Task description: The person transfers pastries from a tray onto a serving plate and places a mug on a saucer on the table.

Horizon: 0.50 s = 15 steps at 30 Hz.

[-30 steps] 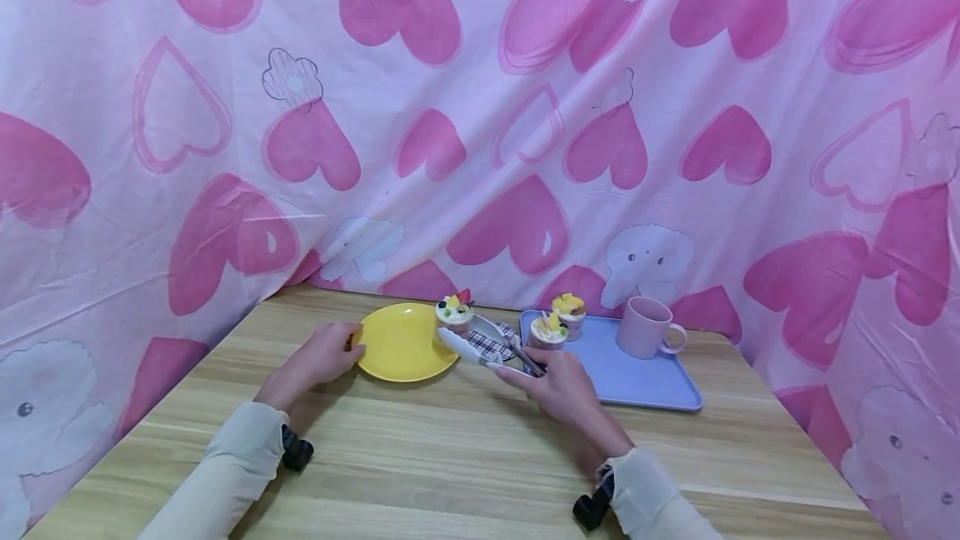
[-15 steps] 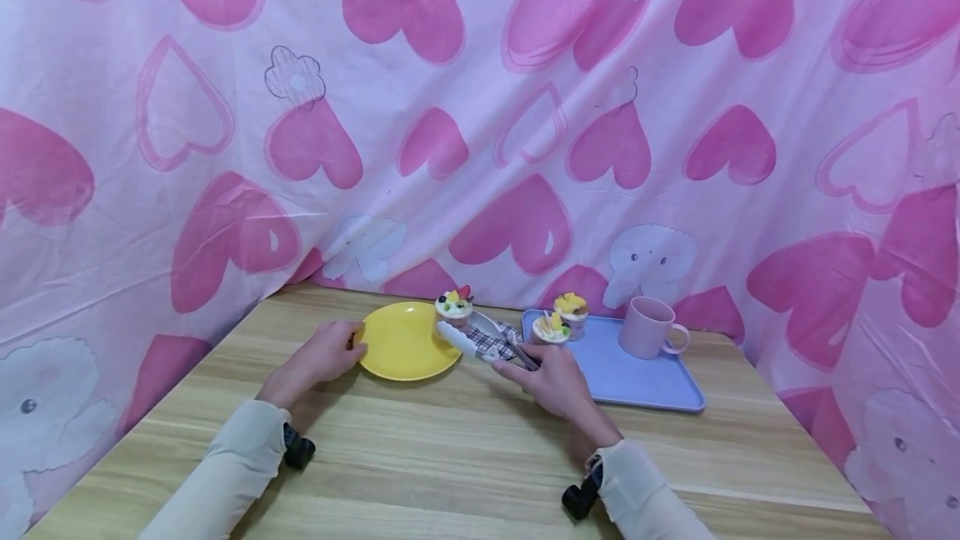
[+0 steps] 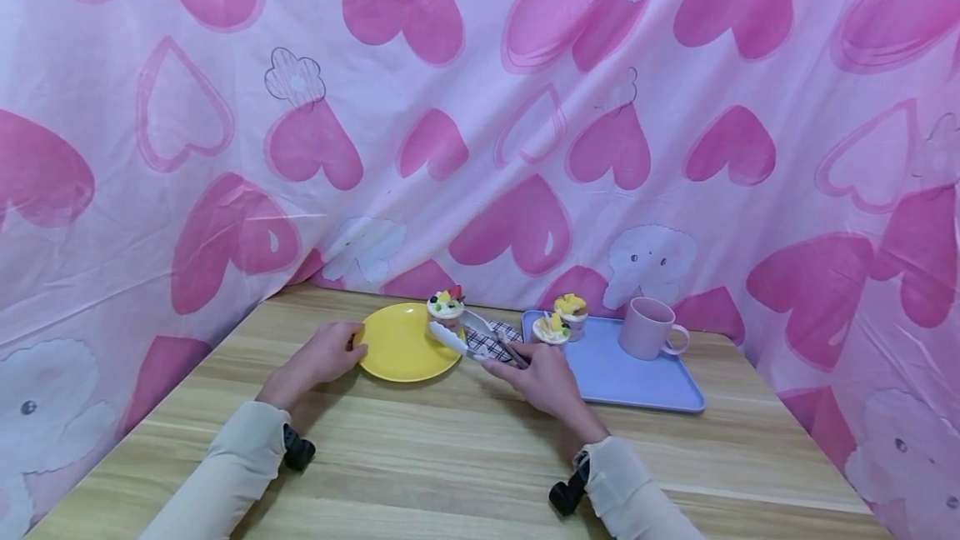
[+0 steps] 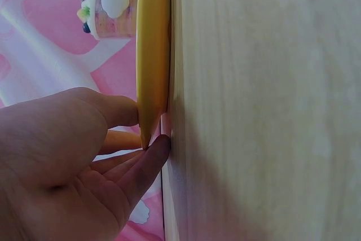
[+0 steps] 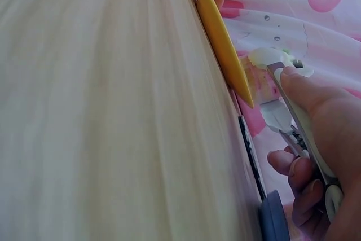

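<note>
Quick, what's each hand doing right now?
Left hand: closed, pinching the edge of the yellow plate.
Right hand: closed, holding tongs, with a dessert cup between their tips.

Looks like plastic, smooth and glossy, in the yellow plate [image 3: 405,352]. Seems more matt, also plastic-like, in the blue tray [image 3: 637,382]. Looks smooth in the pink mug [image 3: 643,328], plastic or ceramic. Shows metal in the tongs [image 5: 305,128], with white, plastic-looking tips [image 3: 450,338]. Shows smooth wood grain on the surface [image 3: 420,465]. Looks like creased cloth in the curtain [image 3: 480,48].
</note>
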### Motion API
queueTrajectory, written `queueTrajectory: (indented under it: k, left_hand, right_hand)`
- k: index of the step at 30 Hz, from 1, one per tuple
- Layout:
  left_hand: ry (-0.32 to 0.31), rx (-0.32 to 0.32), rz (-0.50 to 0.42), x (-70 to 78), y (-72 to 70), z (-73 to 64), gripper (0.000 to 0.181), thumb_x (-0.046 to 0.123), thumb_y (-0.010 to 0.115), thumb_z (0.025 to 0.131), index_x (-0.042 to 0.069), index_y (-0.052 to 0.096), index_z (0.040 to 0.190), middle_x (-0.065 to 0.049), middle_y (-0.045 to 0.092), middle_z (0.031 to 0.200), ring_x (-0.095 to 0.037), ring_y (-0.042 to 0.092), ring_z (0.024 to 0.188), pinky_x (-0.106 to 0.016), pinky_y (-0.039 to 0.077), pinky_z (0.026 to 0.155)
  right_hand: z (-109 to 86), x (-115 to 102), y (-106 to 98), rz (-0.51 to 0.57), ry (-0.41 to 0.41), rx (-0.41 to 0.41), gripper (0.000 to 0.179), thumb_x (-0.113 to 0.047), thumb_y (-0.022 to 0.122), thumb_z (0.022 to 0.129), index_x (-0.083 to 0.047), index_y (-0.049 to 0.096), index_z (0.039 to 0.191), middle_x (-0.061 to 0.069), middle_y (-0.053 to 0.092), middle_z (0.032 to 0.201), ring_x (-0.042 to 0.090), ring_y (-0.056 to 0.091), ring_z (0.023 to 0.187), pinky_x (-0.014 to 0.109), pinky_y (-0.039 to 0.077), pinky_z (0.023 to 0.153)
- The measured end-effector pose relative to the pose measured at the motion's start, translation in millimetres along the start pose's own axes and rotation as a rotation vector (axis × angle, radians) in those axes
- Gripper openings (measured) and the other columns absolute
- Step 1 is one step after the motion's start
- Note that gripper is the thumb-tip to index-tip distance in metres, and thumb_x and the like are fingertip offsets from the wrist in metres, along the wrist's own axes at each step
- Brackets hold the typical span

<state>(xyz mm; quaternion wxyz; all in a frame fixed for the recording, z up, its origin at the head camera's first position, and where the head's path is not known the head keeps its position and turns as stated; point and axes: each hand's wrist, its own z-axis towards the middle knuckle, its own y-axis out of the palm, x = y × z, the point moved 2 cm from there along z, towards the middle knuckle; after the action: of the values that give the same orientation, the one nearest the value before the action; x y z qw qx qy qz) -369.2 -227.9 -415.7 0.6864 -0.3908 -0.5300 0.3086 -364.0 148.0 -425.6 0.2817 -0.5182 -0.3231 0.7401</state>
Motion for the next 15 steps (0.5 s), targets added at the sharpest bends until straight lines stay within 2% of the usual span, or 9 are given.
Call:
queueTrajectory:
  k: [5, 11, 15]
  left_hand:
    - [0.005, 0.003, 0.001, 1.7, 0.4, -0.6, 0.015, 0.009, 0.069, 0.102, 0.006, 0.061, 0.09, -0.006, 0.055, 0.08, -0.02, 0.054, 0.077, -0.031, 0.045, 0.069]
    - [-0.014, -0.01, -0.014, 2.9, -1.1, -0.5, 0.011, 0.01, 0.069, 0.103, 0.005, 0.063, 0.095, -0.007, 0.057, 0.083, -0.021, 0.055, 0.079, -0.032, 0.047, 0.07]
    - [-0.014, -0.01, -0.017, 0.7, -0.2, 0.0, 0.012, 0.01, 0.069, 0.103, 0.005, 0.063, 0.094, -0.007, 0.057, 0.083, -0.021, 0.055, 0.079, -0.032, 0.047, 0.07]
  right_hand:
    - [2.7, -4.8, 5.1, -0.009, 0.031, -0.015, 0.079, -0.072, 0.082, 0.083, -0.02, 0.073, 0.142, -0.005, 0.047, 0.066, 0.015, 0.046, 0.066, 0.024, 0.032, 0.054]
    - [5.8, -7.6, 11.8, 0.019, 0.052, -0.011, 0.083, -0.072, 0.083, 0.081, -0.016, 0.073, 0.142, -0.008, 0.032, 0.061, 0.012, 0.033, 0.055, 0.024, 0.028, 0.05]
    - [9.8, -8.9, 17.3, 0.021, 0.037, -0.001, 0.083, -0.072, 0.083, 0.082, -0.015, 0.074, 0.141, -0.008, 0.037, 0.062, 0.012, 0.036, 0.057, 0.026, 0.028, 0.052]
